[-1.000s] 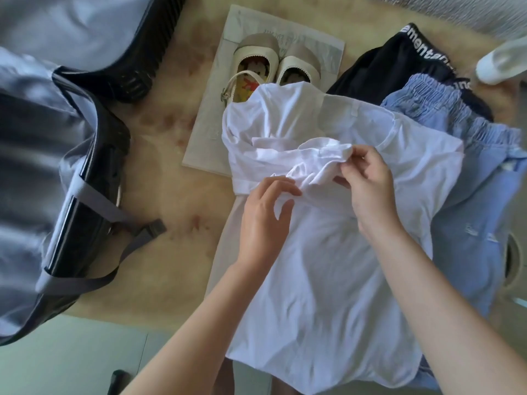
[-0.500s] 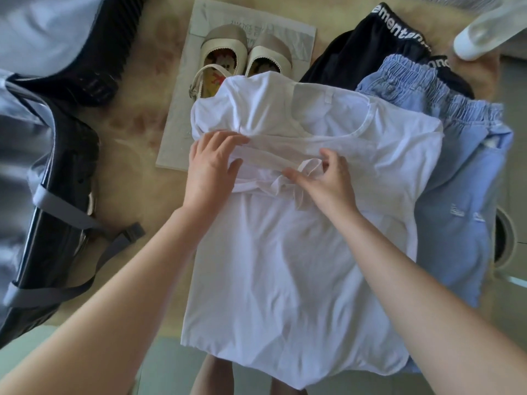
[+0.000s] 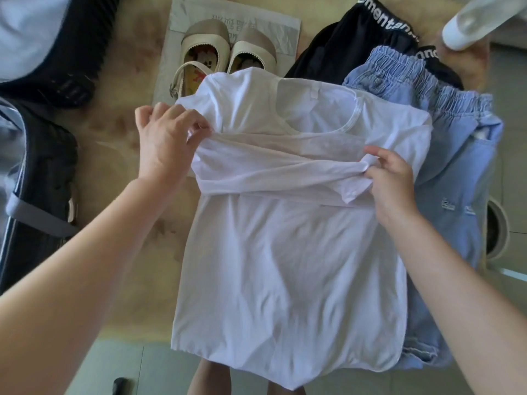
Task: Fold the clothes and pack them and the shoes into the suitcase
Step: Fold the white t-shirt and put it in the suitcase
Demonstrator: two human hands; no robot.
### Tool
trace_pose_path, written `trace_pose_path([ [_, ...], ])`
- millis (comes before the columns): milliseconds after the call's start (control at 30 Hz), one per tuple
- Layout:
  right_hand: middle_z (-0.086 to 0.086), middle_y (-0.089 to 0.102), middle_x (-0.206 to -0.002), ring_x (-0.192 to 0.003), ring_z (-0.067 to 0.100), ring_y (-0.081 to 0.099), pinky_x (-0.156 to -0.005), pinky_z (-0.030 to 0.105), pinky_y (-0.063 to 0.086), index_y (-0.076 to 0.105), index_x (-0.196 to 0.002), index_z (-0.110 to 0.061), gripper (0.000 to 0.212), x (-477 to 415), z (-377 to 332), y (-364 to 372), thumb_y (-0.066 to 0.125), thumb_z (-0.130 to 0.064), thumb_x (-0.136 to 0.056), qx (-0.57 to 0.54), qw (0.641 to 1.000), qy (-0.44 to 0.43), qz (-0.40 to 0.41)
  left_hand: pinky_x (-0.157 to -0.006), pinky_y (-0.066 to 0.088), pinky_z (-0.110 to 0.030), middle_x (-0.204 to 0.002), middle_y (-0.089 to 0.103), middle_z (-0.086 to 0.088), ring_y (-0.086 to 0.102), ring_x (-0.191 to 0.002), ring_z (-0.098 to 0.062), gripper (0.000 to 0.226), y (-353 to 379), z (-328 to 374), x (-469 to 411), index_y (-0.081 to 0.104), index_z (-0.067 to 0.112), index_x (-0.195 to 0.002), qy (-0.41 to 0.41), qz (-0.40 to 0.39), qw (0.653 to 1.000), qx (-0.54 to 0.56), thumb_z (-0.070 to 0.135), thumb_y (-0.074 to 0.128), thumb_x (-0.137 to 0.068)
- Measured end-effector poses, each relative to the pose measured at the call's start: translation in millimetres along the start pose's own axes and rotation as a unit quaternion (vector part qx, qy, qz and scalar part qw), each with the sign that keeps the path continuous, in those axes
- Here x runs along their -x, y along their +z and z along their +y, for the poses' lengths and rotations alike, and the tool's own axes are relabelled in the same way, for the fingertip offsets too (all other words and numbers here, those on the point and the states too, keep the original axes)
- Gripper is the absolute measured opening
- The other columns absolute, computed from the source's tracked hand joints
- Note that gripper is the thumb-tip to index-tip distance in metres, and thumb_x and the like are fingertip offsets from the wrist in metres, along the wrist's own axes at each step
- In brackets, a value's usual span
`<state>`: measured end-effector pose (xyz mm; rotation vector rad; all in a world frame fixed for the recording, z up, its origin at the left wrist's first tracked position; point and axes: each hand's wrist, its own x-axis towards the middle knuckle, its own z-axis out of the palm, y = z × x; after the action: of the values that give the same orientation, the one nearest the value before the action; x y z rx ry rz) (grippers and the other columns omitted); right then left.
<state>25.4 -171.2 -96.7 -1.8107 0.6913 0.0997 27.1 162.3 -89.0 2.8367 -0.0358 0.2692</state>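
White shirt [image 3: 285, 266] lies spread on the tan rug [image 3: 119, 132], overlapping the blue shorts [image 3: 456, 172]. The left hand [image 3: 162, 143] and right hand [image 3: 390, 181] each pinch an end of the sleeve band [image 3: 279, 169] stretched across its chest. An uneven pull could bunch the thin cloth and skew the fold.

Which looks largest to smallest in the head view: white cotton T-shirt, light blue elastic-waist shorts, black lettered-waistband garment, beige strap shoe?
White cotton T-shirt
light blue elastic-waist shorts, partly covered
black lettered-waistband garment, mostly hidden, rank unsure
beige strap shoe
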Motion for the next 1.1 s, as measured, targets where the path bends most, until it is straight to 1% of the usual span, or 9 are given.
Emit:
trace_pose_path([
  [167, -0.003, 0.064, -0.087, -0.08, 0.003, 0.061, -0.074, 0.017, 0.047, 0.064, -0.101, -0.017, 0.055, -5.4, -3.6, -9.3, 0.034, 0.017, -0.07, 0.043, 0.998, 0.004, -0.04, -0.096, 0.022, -0.034, -0.09, 0.061, -0.008, 0.05, -0.092, -0.032, 0.02, 2.2, 0.5, -4.6, 0.069, 0.011, -0.093, 0.005, 0.003, 1.0, 0.029, 0.027, 0.057, -0.092],
  [267, 0.001, 0.066, -0.083, -0.074, 0.002, 0.061, -0.07, 0.014, 0.043, 0.066, -0.093, -0.015, 0.03, 0.9, -4.1, -1.8, 0.045, 0.004, -0.083, 0.108, 0.991, -0.008, -0.073, -0.095, 0.027, -0.036, -0.094, 0.062, -0.009, 0.051, -0.094, -0.032, 0.018, 4.4, 6.0, -4.9, 0.066, 0.008, -0.094, 0.018, -0.011, 0.998, 0.055, 0.022, 0.055, -0.094],
  [333, 0.001, 0.061, -0.101, -0.09, 0.007, 0.057, -0.077, 0.014, 0.042, 0.065, -0.096, -0.017, 0.009, 0.5, -2.2, 4.1, 0.06, -0.02, -0.089, 0.135, 0.988, -0.032, -0.074, -0.093, 0.026, -0.035, -0.092, 0.065, -0.007, 0.05, -0.096, -0.029, 0.017, 4.2, 6.6, -1.7, 0.065, 0.007, -0.095, 0.008, -0.002, 0.998, 0.063, 0.02, 0.053, -0.094],
  [433, 0.001, 0.052, -0.114, -0.11, 0.015, 0.049, -0.093, 0.025, 0.042, 0.063, -0.112, -0.015, 0.046, -10.6, 7.7, 7.5, 0.074, -0.044, -0.078, 0.239, 0.967, -0.038, -0.079, -0.093, 0.024, -0.035, -0.088, 0.064, -0.008, 0.039, -0.097, -0.019, 0.017, 1.6, 8.7, 2.3, 0.066, 0.006, -0.096, -0.009, 0.016, 0.998, 0.063, 0.018, 0.054, -0.094],
  [533, -0.001, 0.058, -0.096, -0.114, 0.025, 0.047, -0.097, 0.036, 0.043, 0.067, -0.101, -0.014, 0.035, -19.2, 11.6, 7.7, 0.077, -0.036, -0.077, 0.283, 0.957, -0.021, -0.058, -0.092, 0.022, -0.034, -0.092, 0.065, -0.004, 0.035, -0.099, -0.016, 0.021, -1.7, 8.0, 0.1, 0.065, 0.008, -0.102, 0.0, -0.016, 0.996, 0.082, 0.026, 0.062, -0.091],
  [633, -0.01, 0.053, -0.073, -0.086, 0.015, 0.055, -0.079, 0.02, 0.044, 0.063, -0.087, -0.017, 0.014, -21.7, 4.9, 1.2, 0.073, -0.026, -0.081, 0.195, 0.979, -0.044, -0.045, -0.093, 0.021, -0.036, -0.094, 0.066, -0.002, 0.034, -0.104, -0.017, 0.03, -6.4, -0.5, 2.0, 0.067, 0.012, -0.1, 0.015, -0.039, 0.997, 0.064, 0.035, 0.069, -0.082],
  [767, -0.006, 0.053, -0.071, -0.061, -0.003, 0.049, -0.061, 0.012, 0.038, 0.054, -0.077, -0.022, 0.02, -18.3, -6.9, -11.6, 0.073, -0.019, -0.083, 0.07, 0.994, -0.064, -0.054, -0.097, 0.027, -0.046, -0.087, 0.05, 0.004, 0.029, -0.101, -0.018, 0.028, -17.8, -5.0, -2.9, 0.071, 0.008, -0.093, -0.029, -0.015, 0.997, 0.073, 0.033, 0.069, -0.082],
  [933, -0.009, 0.054, -0.076, -0.069, 0.0, 0.049, -0.065, 0.013, 0.039, 0.054, -0.079, -0.026, 0.018, -19.5, -6.3, -21.8, 0.071, -0.026, -0.085, 0.091, 0.99, -0.1, -0.046, -0.092, 0.026, -0.028, -0.093, 0.046, 0.012, 0.028, -0.108, -0.024, 0.034, -22.0, -10.7, -22.8, 0.064, 0.017, -0.1, -0.1, -0.073, 0.986, 0.11, 0.046, 0.065, -0.082],
  [1100, -0.007, 0.055, -0.076, -0.069, 0.0, 0.051, -0.068, 0.019, 0.041, 0.058, -0.091, -0.011, 0.017, -21.4, 3.7, -12.2, 0.063, -0.027, -0.092, 0.118, 0.986, -0.096, -0.061, -0.089, 0.024, -0.027, -0.105, 0.06, -0.003, 0.035, -0.113, -0.031, 0.032, -18.4, -12.8, -28.0, 0.059, 0.014, -0.102, -0.057, -0.077, 0.991, 0.091, 0.041, 0.064, -0.086],
])
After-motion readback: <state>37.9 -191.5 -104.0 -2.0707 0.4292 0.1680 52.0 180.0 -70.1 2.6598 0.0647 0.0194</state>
